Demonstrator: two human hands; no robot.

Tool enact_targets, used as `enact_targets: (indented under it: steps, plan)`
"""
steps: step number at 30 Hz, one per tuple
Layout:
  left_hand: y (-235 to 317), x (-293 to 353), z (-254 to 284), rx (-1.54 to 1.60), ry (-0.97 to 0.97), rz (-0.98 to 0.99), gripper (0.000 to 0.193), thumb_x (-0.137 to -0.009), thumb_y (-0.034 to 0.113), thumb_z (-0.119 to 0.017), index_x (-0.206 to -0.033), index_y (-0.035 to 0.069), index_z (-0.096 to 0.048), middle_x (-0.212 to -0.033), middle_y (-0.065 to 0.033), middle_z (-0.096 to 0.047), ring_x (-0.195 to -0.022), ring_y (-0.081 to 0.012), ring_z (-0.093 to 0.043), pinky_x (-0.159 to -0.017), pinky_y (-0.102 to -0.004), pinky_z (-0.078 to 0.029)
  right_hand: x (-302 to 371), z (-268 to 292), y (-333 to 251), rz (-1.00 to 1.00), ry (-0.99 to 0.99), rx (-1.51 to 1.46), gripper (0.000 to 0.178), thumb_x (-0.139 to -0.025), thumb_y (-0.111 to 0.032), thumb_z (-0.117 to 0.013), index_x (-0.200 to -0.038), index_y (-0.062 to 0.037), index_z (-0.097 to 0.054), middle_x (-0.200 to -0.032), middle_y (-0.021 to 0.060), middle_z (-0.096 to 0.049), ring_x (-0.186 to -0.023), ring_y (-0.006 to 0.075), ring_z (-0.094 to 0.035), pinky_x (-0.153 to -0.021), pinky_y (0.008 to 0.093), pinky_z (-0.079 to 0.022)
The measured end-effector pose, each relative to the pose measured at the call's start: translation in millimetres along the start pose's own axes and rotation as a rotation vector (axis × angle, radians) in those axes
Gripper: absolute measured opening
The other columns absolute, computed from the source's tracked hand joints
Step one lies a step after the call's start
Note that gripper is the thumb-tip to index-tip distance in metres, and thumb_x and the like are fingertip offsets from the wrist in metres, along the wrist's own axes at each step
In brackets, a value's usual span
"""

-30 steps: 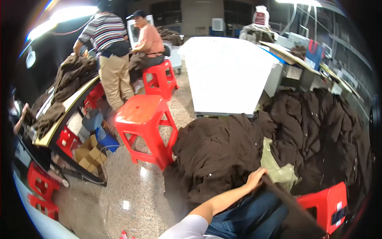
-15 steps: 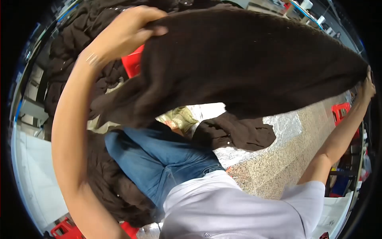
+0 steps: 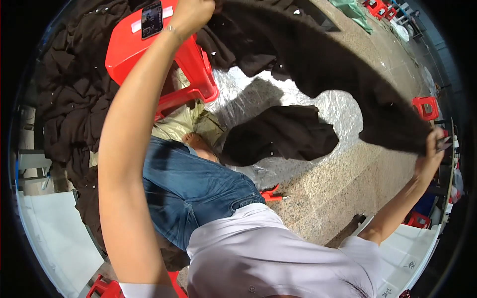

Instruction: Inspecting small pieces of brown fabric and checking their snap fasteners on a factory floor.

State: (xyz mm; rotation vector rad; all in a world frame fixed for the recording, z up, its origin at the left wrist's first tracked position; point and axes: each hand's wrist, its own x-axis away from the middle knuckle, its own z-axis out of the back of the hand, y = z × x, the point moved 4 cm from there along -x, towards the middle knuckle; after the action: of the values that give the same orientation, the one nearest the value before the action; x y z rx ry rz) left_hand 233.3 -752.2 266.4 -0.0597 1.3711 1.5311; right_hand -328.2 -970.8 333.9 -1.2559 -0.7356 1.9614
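Speckled stone floor (image 3: 343,184), clear plastic sheet (image 3: 258,89) spread over it, probably so cloth stays clean. Person stretches dark brown garment (image 3: 318,59) wide overhead, both arms out, seemingly to open it flat. Left hand (image 3: 191,12) closed on one end, right hand (image 3: 431,146) pinching other end, fingers shut on fabric. Second brown piece (image 3: 278,131) lies on sheet below. Red stool (image 3: 149,54) beside knee carries phone (image 3: 151,19), within reach. Brown pile (image 3: 69,94) heaped at left.

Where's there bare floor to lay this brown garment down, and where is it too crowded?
Free: the clear plastic sheet beyond the dark garment on the floor, and the speckled floor right of it. Crowded: the brown clothing pile around the red stool.
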Motion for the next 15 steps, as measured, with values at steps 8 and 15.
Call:
enact_targets:
  steps: [8, 15]
  plan:
    - [-90, 195, -55, -0.264, -0.415, 0.188, 0.038, -0.07, -0.014, -0.048, -0.1, 0.001, -0.066, -0.097, -0.0157, -0.066, -0.096, -0.0294, -0.066, -0.087, -0.0347, -0.051, 200, -173, 70, -0.742, -0.955, -0.029, 0.015, -0.082, -0.015, -0.074, -0.091, -0.0049, -0.068, -0.072, 0.0011, -0.064, -0.062, 0.0084, -0.057, -0.053, 0.0259, -0.046]
    - [-102, 294, -60, -0.787, -0.816, 0.465, 0.028, -0.083, 0.012, -0.064, -0.111, 0.013, -0.067, -0.121, -0.0129, -0.058, -0.12, -0.0294, -0.053, -0.094, -0.0456, -0.047, 348, -299, 182, -0.223, -1.508, 0.277, 0.034, -0.082, -0.037, -0.075, -0.094, -0.0044, -0.071, -0.08, 0.0199, -0.069, -0.078, 0.0339, -0.068, -0.068, 0.0415, -0.051]
